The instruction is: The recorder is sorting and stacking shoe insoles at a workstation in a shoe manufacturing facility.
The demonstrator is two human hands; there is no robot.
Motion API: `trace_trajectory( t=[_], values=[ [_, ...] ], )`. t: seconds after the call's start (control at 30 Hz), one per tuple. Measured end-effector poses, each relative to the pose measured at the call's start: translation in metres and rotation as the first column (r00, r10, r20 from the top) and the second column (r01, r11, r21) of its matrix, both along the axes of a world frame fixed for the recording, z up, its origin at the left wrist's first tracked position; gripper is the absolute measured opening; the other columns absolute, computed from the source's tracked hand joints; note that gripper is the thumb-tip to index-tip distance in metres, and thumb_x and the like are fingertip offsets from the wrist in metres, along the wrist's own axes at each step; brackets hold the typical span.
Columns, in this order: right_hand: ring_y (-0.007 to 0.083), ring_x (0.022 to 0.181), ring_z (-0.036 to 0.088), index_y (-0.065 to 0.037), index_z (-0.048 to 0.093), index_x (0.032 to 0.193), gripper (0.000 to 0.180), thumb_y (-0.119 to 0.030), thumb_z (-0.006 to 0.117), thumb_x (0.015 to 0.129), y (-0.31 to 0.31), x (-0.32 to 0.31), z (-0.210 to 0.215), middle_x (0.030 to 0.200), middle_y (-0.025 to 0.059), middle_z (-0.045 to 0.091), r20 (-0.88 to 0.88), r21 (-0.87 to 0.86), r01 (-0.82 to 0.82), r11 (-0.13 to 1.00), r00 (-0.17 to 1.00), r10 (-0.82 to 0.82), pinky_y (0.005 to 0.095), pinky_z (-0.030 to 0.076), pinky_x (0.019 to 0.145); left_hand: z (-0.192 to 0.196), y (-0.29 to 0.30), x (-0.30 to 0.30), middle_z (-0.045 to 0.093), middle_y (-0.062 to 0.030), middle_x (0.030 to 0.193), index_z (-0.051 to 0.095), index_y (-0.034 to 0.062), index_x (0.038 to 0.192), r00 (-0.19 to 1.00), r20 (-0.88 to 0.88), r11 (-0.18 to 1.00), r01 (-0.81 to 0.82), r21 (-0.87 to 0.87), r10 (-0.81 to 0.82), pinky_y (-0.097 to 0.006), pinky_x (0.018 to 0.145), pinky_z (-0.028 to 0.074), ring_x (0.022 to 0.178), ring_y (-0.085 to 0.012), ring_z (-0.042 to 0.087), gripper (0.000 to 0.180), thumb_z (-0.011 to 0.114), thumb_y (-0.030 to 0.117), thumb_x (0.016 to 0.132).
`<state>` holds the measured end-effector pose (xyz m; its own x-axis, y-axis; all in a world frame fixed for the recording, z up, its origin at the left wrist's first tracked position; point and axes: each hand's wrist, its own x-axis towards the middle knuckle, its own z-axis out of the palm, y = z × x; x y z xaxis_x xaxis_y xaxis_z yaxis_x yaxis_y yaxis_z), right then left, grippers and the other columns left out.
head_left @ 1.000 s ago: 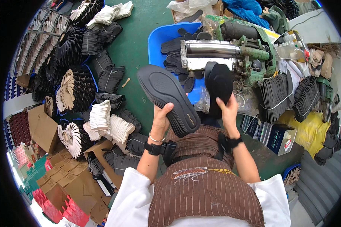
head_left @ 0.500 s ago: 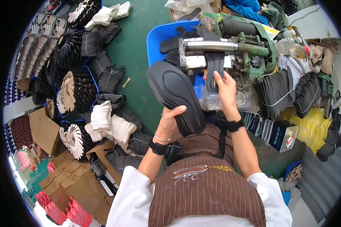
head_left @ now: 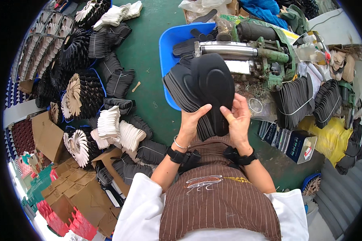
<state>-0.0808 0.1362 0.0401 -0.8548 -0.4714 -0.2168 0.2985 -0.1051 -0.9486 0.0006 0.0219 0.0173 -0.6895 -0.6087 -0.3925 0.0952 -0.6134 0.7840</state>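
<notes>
A thick stack of black shoe insoles (head_left: 179,89) is held up in front of my apron by my left hand (head_left: 190,123), which is closed round its narrow end with the thumb on top. Overlapping the stack's right side is one more black insole (head_left: 215,78), its moulded face towards me. My right hand (head_left: 239,120) grips that insole at its lower right edge, thumb in front and fingers behind. Just beyond stands a green machine (head_left: 272,54) with a shiny metal roller (head_left: 228,49); no hand touches it.
A blue bin (head_left: 165,60) with black insoles stands beside the machine. Tied insole bundles (head_left: 292,100) lie on the right, near a dark blue box (head_left: 301,145) and a yellow bag (head_left: 330,136). On the left floor are white insole stacks (head_left: 108,122) and cardboard boxes (head_left: 74,184).
My right hand has drawn a black insole away from the machine's roller, towards me and left, onto the stack. My left hand still holds the stack, now shifted slightly right.
</notes>
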Motion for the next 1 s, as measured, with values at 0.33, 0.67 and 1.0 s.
trace_trajectory(
  t=[0.33,0.67,1.0],
  values=[
    [0.0123,0.104,0.056,0.004,0.057,0.116,0.034,0.003,0.066,0.083,0.020,-0.060,-0.076,0.117,0.0066,0.061,-0.113,0.044,0.098,0.994,0.989,-0.092,0.0258,0.042,0.093,-0.002,-0.026,0.022,0.056,-0.0238,0.119,0.040,-0.0089,0.129,0.955,-0.204,0.936,0.262,0.237,-0.216,-0.046,0.092,0.051,0.112,-0.0373,0.057,0.055,0.058,0.012,0.083],
    [0.0126,0.083,0.064,0.004,0.053,0.114,0.026,-0.008,0.059,0.092,0.003,-0.062,-0.073,0.098,0.0078,0.066,-0.062,0.123,0.103,0.987,0.993,-0.096,0.0256,0.052,0.073,0.000,-0.017,0.020,0.059,-0.0112,0.116,0.048,-0.0042,0.125,0.977,-0.023,0.966,0.212,0.147,-0.211,-0.031,0.092,0.048,0.103,-0.0191,0.060,0.052,0.068,0.005,0.079],
    [0.0070,0.077,0.059,0.000,0.057,0.098,0.015,-0.002,0.065,0.086,0.020,-0.042,-0.058,0.084,0.0022,0.064,0.078,0.157,0.140,0.978,0.985,-0.153,0.0210,0.048,0.066,-0.002,-0.013,0.012,0.059,-0.0102,0.115,0.047,-0.0026,0.126,0.975,0.083,0.978,0.207,-0.016,-0.205,-0.031,0.090,0.049,0.102,-0.0186,0.059,0.059,0.075,0.002,0.074]
  ],
)
